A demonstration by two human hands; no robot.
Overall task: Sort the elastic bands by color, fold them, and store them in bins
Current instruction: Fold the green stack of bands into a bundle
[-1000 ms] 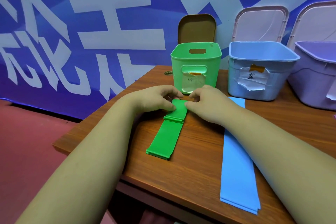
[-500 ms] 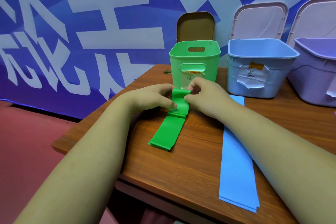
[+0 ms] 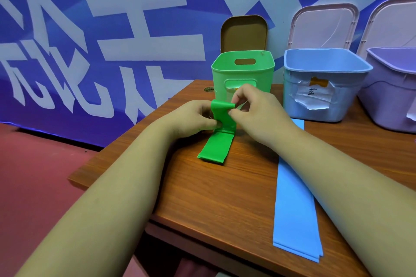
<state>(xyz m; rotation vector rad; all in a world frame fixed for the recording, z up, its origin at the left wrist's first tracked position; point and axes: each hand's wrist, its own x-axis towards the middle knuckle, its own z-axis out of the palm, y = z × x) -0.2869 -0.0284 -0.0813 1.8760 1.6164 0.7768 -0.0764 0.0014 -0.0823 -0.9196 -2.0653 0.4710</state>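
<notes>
The green band [image 3: 216, 146] lies on the desk [image 3: 225, 200] just in front of the green bin [image 3: 221, 74]. Its near end rests flat on the wood in folded layers, and its far end is raised off the desk and curls over at the top. Both hands hold that raised part. The left hand [image 3: 191, 119] pinches the band's left edge between thumb and fingers. The right hand [image 3: 258, 110] pinches the curled top edge between thumb and forefinger.

The green bin stands open, with a handle slot in its far wall. A brown lid [image 3: 244, 33] leans upright behind it. Only the bin's inner walls show, so I cannot tell what it holds.

To its right stands a blue bin [image 3: 299, 87], also open, with a crumpled white label [image 3: 311, 96] taped to its front. A pale pink lid [image 3: 324, 27] is propped behind it. At the right edge is a purple bin [image 3: 391, 101] with a 2nd pink lid [image 3: 396, 22] behind it. The bottoms of these 2 bins are hidden too.

A long blue band [image 3: 295, 209] lies flat on the desk under the right forearm, running from the blue bin towards the near edge. Behind the desk hangs a blue banner [image 3: 112, 29] with large white characters, above a red floor [image 3: 33, 175].
</notes>
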